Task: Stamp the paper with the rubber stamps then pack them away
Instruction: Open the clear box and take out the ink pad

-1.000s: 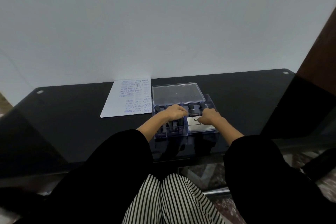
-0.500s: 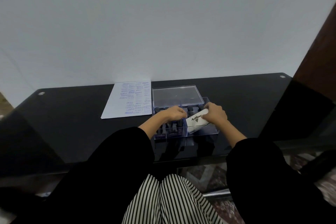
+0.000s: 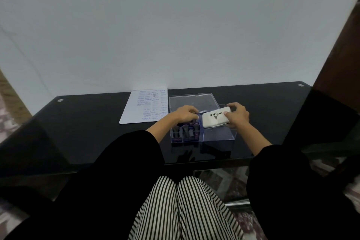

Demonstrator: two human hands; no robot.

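Handling the pad is the step now, as I judge it. It is held tilted just above the right compartment of the clear box. I cannot tell from this moment if it goes in or comes out. To do it well, I would keep the pad closed and bring it level. I would move it straight up or down so its corners do not catch the thin walls. The other hand should hold the box so it does not slide on the glossy bench.

My right hand grips the pad at its right end, with fingers over the far edge and the thumb on the near side. My left hand lies on the left part of the box, fingers curled down over the rear stamps. I cannot tell whether it holds one or only steadies the box.

Several stamps stand upright in the left compartments. The paper, already full of blue prints, lies left of the box, and the lid lies behind it.
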